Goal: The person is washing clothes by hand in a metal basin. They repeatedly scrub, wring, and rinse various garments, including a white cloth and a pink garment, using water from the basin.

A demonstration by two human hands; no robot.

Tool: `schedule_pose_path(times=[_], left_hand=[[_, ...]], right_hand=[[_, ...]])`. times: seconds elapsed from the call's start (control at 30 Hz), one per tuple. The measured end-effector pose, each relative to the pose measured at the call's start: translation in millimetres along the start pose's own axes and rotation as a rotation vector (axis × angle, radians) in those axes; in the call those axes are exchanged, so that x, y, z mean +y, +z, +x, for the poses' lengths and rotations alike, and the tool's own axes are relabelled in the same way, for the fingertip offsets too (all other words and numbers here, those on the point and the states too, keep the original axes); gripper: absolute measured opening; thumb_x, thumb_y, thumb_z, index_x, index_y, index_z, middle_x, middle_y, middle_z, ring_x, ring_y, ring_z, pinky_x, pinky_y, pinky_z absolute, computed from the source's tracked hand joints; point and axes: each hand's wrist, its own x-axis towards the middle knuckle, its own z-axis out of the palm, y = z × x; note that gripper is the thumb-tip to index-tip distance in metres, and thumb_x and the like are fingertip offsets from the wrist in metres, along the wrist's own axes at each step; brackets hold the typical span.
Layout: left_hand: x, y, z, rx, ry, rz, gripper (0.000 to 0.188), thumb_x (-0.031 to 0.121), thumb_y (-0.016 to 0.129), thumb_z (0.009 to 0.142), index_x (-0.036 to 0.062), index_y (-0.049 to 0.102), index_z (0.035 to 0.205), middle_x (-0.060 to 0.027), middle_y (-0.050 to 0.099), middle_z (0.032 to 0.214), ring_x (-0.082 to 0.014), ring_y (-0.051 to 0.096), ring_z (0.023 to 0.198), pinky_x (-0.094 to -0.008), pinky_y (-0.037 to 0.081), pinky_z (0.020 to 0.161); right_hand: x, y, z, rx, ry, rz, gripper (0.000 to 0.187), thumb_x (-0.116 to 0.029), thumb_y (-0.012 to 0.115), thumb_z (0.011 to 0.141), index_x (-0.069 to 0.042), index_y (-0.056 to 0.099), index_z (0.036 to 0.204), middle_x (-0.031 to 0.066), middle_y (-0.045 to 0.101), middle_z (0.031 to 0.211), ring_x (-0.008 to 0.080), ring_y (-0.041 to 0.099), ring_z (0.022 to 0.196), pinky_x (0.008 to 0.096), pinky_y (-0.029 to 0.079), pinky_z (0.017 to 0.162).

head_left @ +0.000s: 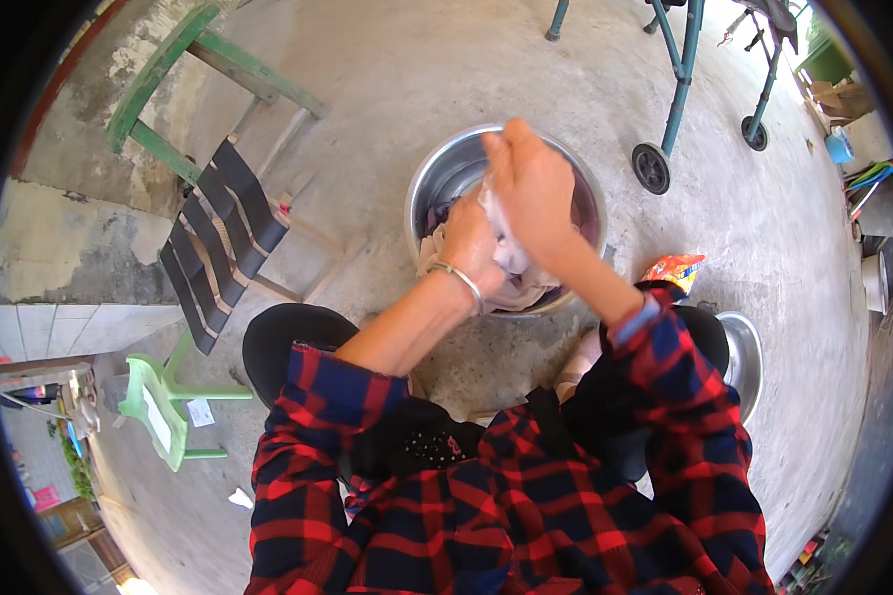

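Observation:
A round metal basin (595, 198) stands on the floor in front of me, between my feet. Pale, wet-looking clothes (516, 288) lie bunched in it, with darker fabric among them. Low over the basin my left hand (469, 238), with a bangle at its wrist, is closed on a pale piece of cloth. Above and against it is my right hand (534, 188), its fingers curled together on the same cloth. Whitish suds or cloth show between the two hands. The left fingertips are mostly hidden.
A green-framed chair with black straps (223, 233) stands at left, near a small green plastic stool (154, 412). An orange packet (675, 270) and a second metal basin (746, 362) are at my right. A wheeled walker frame (680, 89) stands at far right.

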Motion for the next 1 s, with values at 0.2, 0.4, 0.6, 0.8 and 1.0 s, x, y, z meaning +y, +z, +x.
schedule_pose_path(times=[0.2, 0.4, 0.6, 0.8, 1.0], left_hand=[[1.2, -33.6, -3.0, -0.177, -0.131, -0.255, 0.02, 0.024, 0.047, 0.098, 0.0095, 0.058, 0.107, -0.0038, 0.061, 0.103, -0.0151, 0.059, 0.097, -0.0314, 0.051, 0.083], [-4.4, -75.4, 41.9, -0.532, -0.202, -0.45, 0.024, 0.031, 0.049, 0.099, 0.0107, 0.061, 0.105, -0.0033, 0.065, 0.097, -0.0155, 0.065, 0.085, -0.0327, 0.054, 0.072], [13.9, 3.0, -4.6, 0.167, -0.233, -0.14, 0.025, 0.029, 0.043, 0.101, 0.0125, 0.061, 0.094, -0.0043, 0.064, 0.091, -0.0179, 0.064, 0.082, -0.0353, 0.054, 0.072], [-1.9, -55.4, 12.0, -0.106, -0.256, -0.331, 0.025, 0.031, 0.049, 0.099, 0.0098, 0.06, 0.091, -0.0037, 0.063, 0.084, -0.0179, 0.063, 0.08, -0.036, 0.054, 0.071], [-4.2, -66.6, 36.4, -0.501, -0.203, -0.411, 0.028, 0.037, 0.049, 0.099, 0.0125, 0.059, 0.09, -0.0017, 0.062, 0.081, -0.0142, 0.062, 0.074, -0.0312, 0.051, 0.063]], right_hand=[[15.3, 35.7, -34.3, 0.049, -0.442, -0.252, 0.021, -0.024, 0.055, 0.091, -0.007, 0.053, 0.078, 0.0171, 0.056, 0.085, 0.0329, 0.06, 0.073, 0.045, 0.046, 0.057], [0.8, 18.4, -36.7, 0.188, -0.532, -0.077, 0.021, -0.02, 0.055, 0.091, -0.004, 0.054, 0.078, 0.015, 0.054, 0.063, 0.0338, 0.06, 0.057, 0.0428, 0.046, 0.048], [27.0, 11.1, -2.1, 0.081, -0.147, -0.036, 0.02, -0.017, 0.059, 0.09, -0.003, 0.049, 0.079, 0.0183, 0.061, 0.084, 0.035, 0.058, 0.062, 0.0416, 0.043, 0.049], [7.8, 21.4, -26.3, 0.109, -0.338, -0.008, 0.023, -0.02, 0.059, 0.091, -0.004, 0.05, 0.077, 0.0186, 0.06, 0.079, 0.0361, 0.06, 0.063, 0.0431, 0.046, 0.052], [13.2, 26.8, -43.3, 0.157, -0.604, -0.095, 0.013, -0.018, 0.056, 0.09, -0.005, 0.059, 0.09, 0.0147, 0.062, 0.084, 0.0306, 0.063, 0.068, 0.0405, 0.048, 0.052]])
